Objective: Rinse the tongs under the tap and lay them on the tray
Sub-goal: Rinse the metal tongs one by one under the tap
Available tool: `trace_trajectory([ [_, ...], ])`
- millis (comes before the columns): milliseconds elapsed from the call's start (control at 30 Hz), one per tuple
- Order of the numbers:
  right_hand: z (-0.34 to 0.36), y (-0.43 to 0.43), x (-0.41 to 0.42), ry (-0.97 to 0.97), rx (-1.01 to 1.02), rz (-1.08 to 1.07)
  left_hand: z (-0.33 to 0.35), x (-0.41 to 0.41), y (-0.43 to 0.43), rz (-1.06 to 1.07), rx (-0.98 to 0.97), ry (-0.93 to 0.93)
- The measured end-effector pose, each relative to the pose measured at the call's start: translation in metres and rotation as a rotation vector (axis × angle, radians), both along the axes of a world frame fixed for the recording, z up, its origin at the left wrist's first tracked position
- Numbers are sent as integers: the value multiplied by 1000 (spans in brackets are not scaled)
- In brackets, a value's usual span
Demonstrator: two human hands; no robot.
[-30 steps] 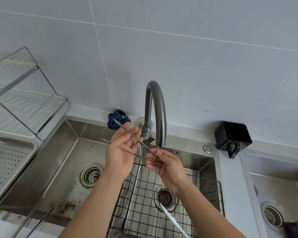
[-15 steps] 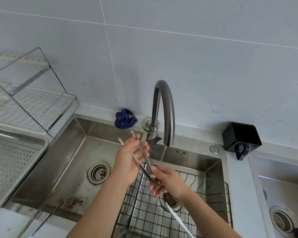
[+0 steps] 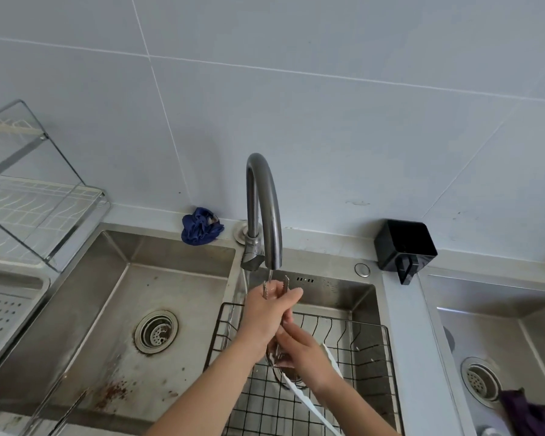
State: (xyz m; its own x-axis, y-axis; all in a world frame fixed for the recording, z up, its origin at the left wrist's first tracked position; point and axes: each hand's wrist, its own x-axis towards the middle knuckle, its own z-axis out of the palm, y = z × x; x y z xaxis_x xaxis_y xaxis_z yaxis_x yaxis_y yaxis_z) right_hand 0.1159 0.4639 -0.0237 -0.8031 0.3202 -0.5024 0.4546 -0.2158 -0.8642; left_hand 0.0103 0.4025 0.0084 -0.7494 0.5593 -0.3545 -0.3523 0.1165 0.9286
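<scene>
Slim steel tongs (image 3: pixel 285 282) poke up from the left hand (image 3: pixel 266 316) curled round them, under the curved grey tap (image 3: pixel 264 196); the right hand (image 3: pixel 302 352) grips their lower end.

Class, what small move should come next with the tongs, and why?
Probably slide the left hand down the tongs, rubbing them: only their toothed tips sit under the running tap, while the right hand holds the lower end.

one tap (image 3: pixel 263 196), one tongs (image 3: pixel 285 283), two hands (image 3: pixel 269 316) (image 3: pixel 302 354), two cloths (image 3: pixel 200 226) (image 3: pixel 529 413), three basins (image 3: pixel 101 325) (image 3: pixel 337 291) (image 3: pixel 501 335)
</scene>
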Motion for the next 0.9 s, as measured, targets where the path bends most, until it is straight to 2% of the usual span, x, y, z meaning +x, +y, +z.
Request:
trace_trajectory([
  [133,6,3,-7,34,84,105,-1,-10,1,132,-19,93],
  [267,13,0,-30,18,576,267,0,-24,5,248,10,49],
  [333,16,0,-43,27,661,229,0,-26,8,278,-4,56],
  [467,14,5,-56,53,625,209,4,-28,12,306,20,77],
  [733,7,12,-57,152,571,266,5,-21,6,136,147,154],
  [900,19,17,-82,189,582,273,16,-41,-3,278,244,78],
])
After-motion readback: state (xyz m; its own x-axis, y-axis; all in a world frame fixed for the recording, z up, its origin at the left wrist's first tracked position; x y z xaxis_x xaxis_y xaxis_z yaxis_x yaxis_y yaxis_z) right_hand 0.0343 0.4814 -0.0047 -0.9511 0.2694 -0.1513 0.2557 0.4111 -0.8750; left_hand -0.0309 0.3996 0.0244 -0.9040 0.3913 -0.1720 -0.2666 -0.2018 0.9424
